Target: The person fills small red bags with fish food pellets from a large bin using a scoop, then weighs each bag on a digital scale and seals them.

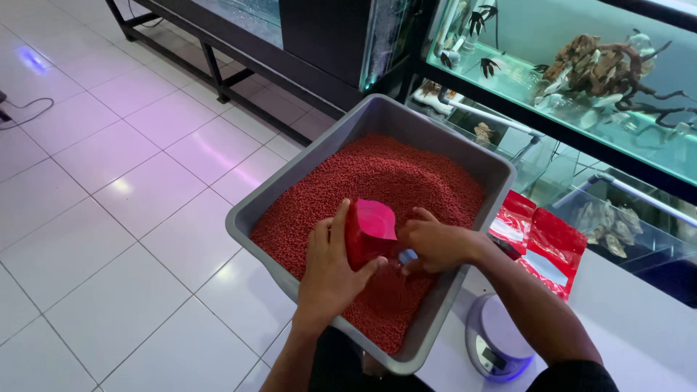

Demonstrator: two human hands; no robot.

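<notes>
Head view: left hand [328, 270] wraps around a red pouch [368, 234] standing in red pellets [377, 181] inside a grey tub [377, 116]. Right hand [433, 243] pinches the pouch's edge. Scale [497, 348] nearby on the counter [639, 319].

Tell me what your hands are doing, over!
Left hand steadies red pouch in pellets. Right hand scoops beside it. Grey tub full of red pellets. Nothing blocking.

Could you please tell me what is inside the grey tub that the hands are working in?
The grey tub holds small red pellets, and both hands grip a red pouch over them. The tub's bottom is covered.
</notes>
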